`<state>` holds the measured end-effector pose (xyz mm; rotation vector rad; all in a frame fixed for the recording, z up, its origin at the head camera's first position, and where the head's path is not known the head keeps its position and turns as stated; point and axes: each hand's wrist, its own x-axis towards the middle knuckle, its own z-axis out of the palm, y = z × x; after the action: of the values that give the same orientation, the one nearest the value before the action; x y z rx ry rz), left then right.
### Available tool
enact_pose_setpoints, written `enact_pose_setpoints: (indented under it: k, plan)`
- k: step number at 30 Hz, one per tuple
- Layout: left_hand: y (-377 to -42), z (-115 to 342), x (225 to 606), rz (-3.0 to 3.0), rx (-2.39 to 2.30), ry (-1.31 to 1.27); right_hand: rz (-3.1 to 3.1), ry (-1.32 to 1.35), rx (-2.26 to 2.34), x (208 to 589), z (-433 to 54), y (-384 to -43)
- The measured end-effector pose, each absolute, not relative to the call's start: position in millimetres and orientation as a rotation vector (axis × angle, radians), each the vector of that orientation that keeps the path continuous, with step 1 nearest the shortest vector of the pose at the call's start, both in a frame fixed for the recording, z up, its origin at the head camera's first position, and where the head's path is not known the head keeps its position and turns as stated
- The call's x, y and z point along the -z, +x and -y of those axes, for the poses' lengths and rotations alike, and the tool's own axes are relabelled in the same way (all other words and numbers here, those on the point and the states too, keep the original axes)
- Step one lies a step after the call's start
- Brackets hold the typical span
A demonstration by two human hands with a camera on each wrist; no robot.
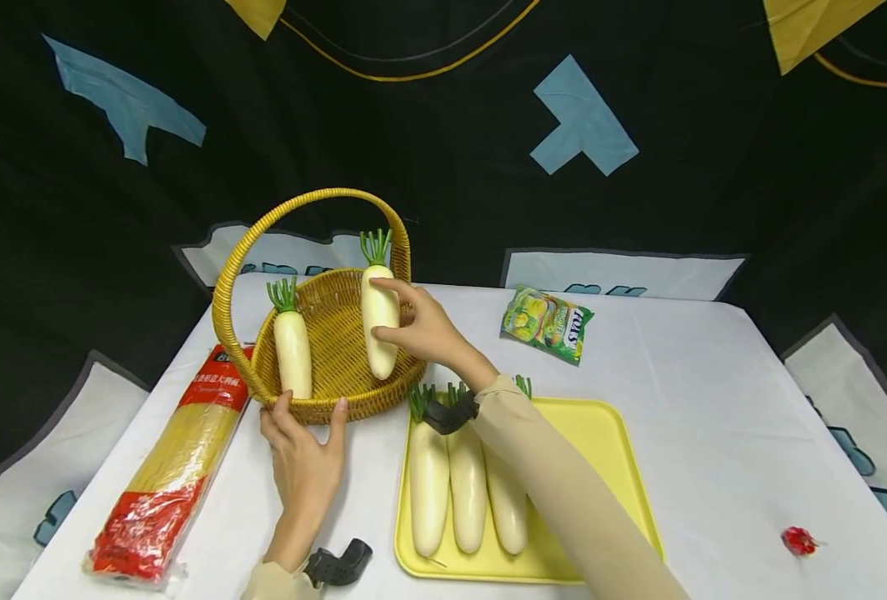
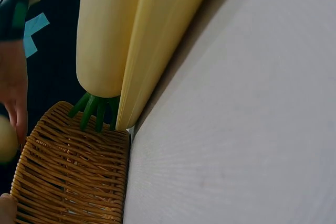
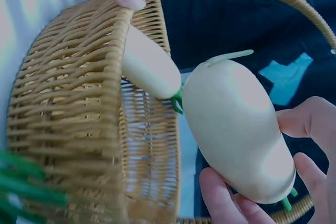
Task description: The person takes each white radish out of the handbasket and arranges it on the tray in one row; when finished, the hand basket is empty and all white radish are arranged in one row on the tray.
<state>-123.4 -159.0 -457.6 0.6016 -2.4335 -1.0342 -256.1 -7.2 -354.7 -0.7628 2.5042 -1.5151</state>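
My right hand point(image 1: 427, 327) grips a white radish point(image 1: 380, 321) with a green top, held upright over the right side of the wicker basket point(image 1: 368, 406). In the right wrist view, fingers and thumb wrap this radish point(image 3: 236, 129) beside the basket wall point(image 3: 68, 103). At the basket's near rim, my left hand point(image 1: 304, 458) holds the edge, its thumb and fingers spread along it. Another white radish point(image 1: 293, 354) leans inside the basket on the left. On a yellow tray point(image 1: 601, 467), several more radishes lie side by side, including one white radish point(image 1: 429, 487) at the left, partly under my right forearm.
Left of the basket lies a red and yellow pack of spaghetti point(image 1: 177, 467). A green snack bag point(image 1: 547, 323) rests at the back of the white table point(image 1: 714, 400). Near the right edge is a small red item point(image 1: 799, 541). The basket's tall handle point(image 1: 308, 200) arches overhead.
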Motion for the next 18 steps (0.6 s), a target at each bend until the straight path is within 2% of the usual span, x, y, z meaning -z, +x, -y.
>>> enact_pose_setpoints:
  k: [7, 18]
  plan:
    - [-124, 161, 456, 2.424, 1.027, 0.587, -2.538, -0.793, 1.525, 354, -38, -246]
    - [-124, 160, 458, 2.428, 1.051, 0.596, -2.550, -0.545, 1.451, 364, -133, -222]
